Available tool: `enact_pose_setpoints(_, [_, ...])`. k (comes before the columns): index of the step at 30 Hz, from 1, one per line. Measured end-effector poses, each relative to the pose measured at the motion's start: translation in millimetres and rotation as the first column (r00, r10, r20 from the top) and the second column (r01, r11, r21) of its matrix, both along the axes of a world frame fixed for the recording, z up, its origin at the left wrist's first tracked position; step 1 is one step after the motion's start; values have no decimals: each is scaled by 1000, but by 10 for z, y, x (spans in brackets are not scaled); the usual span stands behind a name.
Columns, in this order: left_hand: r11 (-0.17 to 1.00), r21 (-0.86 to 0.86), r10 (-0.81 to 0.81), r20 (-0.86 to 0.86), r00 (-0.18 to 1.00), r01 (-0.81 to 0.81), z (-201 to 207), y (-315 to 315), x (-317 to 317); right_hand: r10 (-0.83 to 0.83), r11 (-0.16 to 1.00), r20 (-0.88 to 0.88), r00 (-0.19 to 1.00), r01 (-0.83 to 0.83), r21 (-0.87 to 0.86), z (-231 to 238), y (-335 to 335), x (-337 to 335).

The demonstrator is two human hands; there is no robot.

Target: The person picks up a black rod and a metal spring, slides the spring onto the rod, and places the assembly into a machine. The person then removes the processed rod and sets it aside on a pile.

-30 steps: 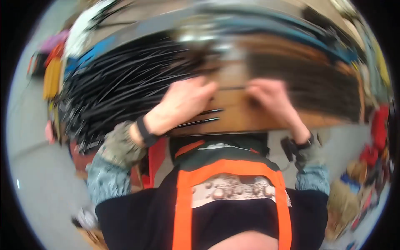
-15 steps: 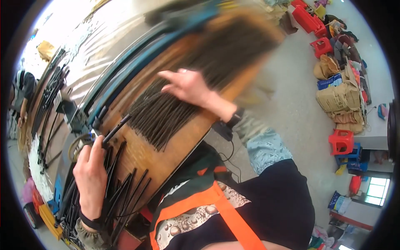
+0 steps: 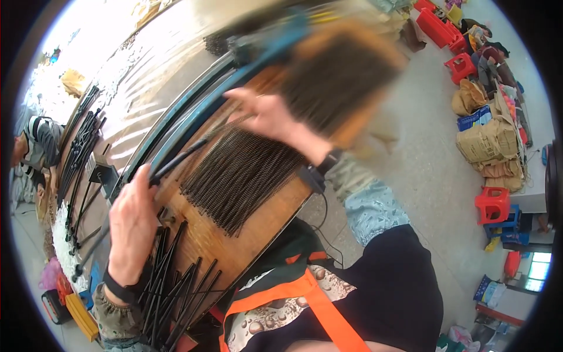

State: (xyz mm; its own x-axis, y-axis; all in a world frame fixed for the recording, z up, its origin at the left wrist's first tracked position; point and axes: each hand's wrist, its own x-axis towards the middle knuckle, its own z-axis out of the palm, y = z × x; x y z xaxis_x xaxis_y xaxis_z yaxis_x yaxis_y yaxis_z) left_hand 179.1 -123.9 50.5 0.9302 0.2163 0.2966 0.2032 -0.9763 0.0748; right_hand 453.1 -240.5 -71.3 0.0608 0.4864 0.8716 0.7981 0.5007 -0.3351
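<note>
My left hand (image 3: pixel 132 226) is closed round a slim black rod (image 3: pixel 186 155) that slants up to the right across the wooden bench (image 3: pixel 274 206). From my right hand (image 3: pixel 268 119) a long thin coil spring (image 3: pixel 226 126) runs down to the rod's upper end, and the two meet or overlap there. The fingers of the right hand pinch this spring, though motion blurs them slightly. Beneath the right hand lies a dense row of dark coil springs (image 3: pixel 243 182). Several loose black rods (image 3: pixel 170 270) are heaped beside my left wrist.
A long blue metal rail (image 3: pixel 193 126) runs along the bench's far side. More black rods (image 3: pixel 82 141) lie at the left, near another person (image 3: pixel 44 144). Blurred dark springs (image 3: pixel 340 76) cover the bench's far end. Red stools (image 3: pixel 492 205) and cardboard (image 3: pixel 487 144) stand at the right.
My right hand has moved slightly left and now holds a spring in line with the rod. The left hand has shifted a little, and the rod now points toward the right hand.
</note>
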Motion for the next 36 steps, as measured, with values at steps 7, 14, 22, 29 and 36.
enact_pose_setpoints(7, [990,138,38,-95,995,-25,46,93,-315,-174,965,9,985,173,-196,364,44,-796])
enact_pose_setpoints(14, [973,198,133,-39,990,-123,175,53,-671,143,990,-111,983,-143,7,263,225,-1024])
enact_pose_setpoints(22, [975,135,179,2,984,-178,103,20,-956,25,993,-3,1000,-26,-117,363,285,-1328])
enact_pose_setpoints(29, [912,107,359,262,896,-396,308,562,-1677,-73,954,-4,997,68,-292,97,736,-899])
enact_pose_setpoints(36, [859,13,473,365,802,-512,591,578,-2195,328,844,-263,907,-407,-350,689,1736,-1747])
